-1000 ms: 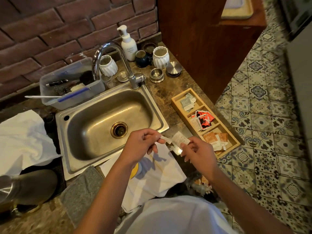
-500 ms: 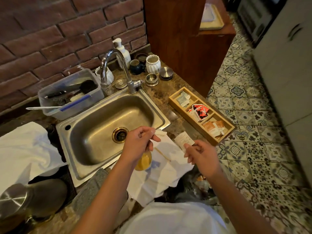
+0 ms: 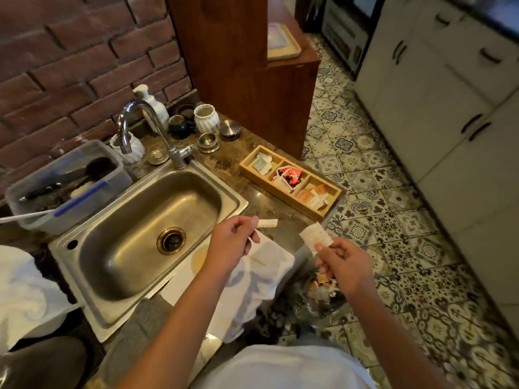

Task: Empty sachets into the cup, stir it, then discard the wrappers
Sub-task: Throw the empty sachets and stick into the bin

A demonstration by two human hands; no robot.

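1. Floor (image 3: 393, 192), patterned tile, right of the marble desk (image 3: 264, 203).
2. Sink (image 3: 146, 220) set in the desk.
3. Tray (image 3: 250, 168) holds sachets.
4. Cup (image 3: 198, 259) on a white cloth (image 3: 252, 279).
5. Left hand (image 3: 234, 242) pinches a torn strip (image 3: 267, 223); right hand (image 3: 345, 265) pinches a sachet (image 3: 316, 237).

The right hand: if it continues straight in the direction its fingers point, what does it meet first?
Probably the wooden sachet tray on the counter, past the sachet the right hand holds. Depth is unclear, so it could pass above.
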